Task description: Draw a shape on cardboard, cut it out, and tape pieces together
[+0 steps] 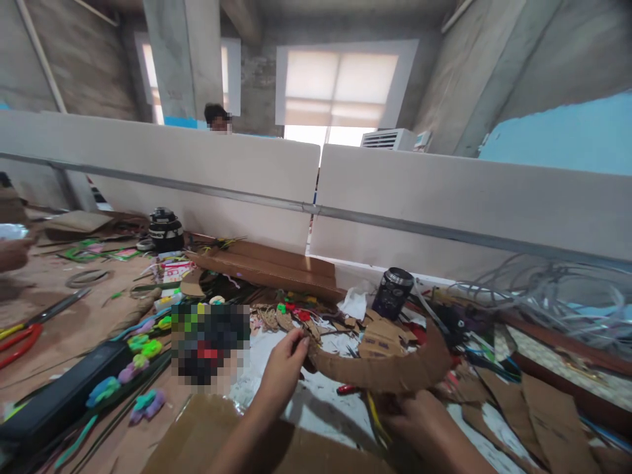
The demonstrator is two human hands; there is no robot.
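A curved strip of brown cardboard [380,372] arches across the space in front of me, its right end bent upward to a point. My left hand [284,368] pinches the strip's left end between thumb and fingers. Below the strip's right part is my right hand [419,421], its fingers curled and partly in shadow. Beside those fingers runs a thin yellow piece [378,421], possibly a tool handle; whether the hand grips it is unclear. A small red object [348,390] shows under the strip. A flat cardboard sheet [197,434] lies nearest me.
Red-and-yellow-handled scissors [22,345] and a long black case [74,388] lie left, near fuzzy coloured flowers [147,405]. A dark jar [394,293] stands behind the strip. Cardboard scraps [553,421] cover the right. Another person's hand [14,253] is at far left.
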